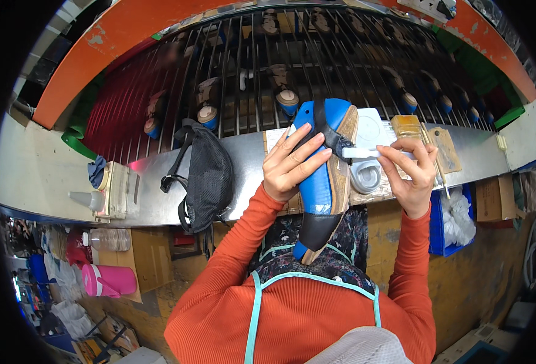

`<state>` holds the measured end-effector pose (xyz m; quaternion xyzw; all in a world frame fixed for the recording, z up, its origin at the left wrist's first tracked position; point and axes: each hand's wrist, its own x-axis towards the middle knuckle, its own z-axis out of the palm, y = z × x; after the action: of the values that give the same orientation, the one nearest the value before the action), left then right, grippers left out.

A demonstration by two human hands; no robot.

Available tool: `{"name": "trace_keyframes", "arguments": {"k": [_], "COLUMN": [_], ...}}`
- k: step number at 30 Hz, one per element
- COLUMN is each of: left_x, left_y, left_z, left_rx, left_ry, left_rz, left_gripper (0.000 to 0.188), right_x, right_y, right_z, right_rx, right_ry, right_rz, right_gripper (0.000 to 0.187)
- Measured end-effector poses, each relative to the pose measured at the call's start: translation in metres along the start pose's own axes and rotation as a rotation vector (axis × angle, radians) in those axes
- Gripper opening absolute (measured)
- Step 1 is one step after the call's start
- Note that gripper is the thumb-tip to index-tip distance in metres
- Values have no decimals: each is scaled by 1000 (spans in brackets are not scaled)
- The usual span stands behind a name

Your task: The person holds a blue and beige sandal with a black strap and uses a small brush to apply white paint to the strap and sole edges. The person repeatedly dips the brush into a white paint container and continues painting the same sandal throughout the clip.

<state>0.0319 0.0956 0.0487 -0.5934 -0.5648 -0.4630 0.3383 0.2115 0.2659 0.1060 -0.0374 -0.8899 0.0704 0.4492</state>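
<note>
My left hand [287, 170] grips a blue shoe last [318, 189], its fingers laid across the side. The last is tilted, with black straps [321, 118] round it and a tan sole [341, 182] facing right. Pinched in my right hand [410, 171] is a flat white-handled tool [360, 153]; its tip touches the dark strap at the sole's edge. I cannot make out the tip itself. Just below the tool stands a small white cup [366, 177] holding something pale. A white lid-like piece [364, 123] lies behind it.
A black mesh bag [210, 173] lies on the metal ledge [152, 188] to my left. Right of the cup are a yellowish block [406, 126] and thin sticks [436, 159]. Beyond, shoes on blue lasts [287, 100] rest on a rack of metal bars. A blue bin [439, 227] stands lower right.
</note>
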Motion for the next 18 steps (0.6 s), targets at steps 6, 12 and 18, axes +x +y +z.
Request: {"name": "trace_keyframes", "arguments": {"k": [6, 12, 18], "left_x": [4, 4, 4], "left_y": [-4, -4, -2], "left_z": [1, 7, 8], "left_rx": [0, -55, -26], "left_ry": [8, 61, 101], "left_rz": [16, -24, 15], "left_gripper": [26, 27, 29], "right_x": [10, 22, 13], "right_y": [-1, 4, -14], "right_z": [-11, -20, -11], "right_rx": [-9, 163, -40], "right_ry": [-76, -83, 98], "right_rz": [-51, 18, 136], "right_gripper": [21, 20, 17]}}
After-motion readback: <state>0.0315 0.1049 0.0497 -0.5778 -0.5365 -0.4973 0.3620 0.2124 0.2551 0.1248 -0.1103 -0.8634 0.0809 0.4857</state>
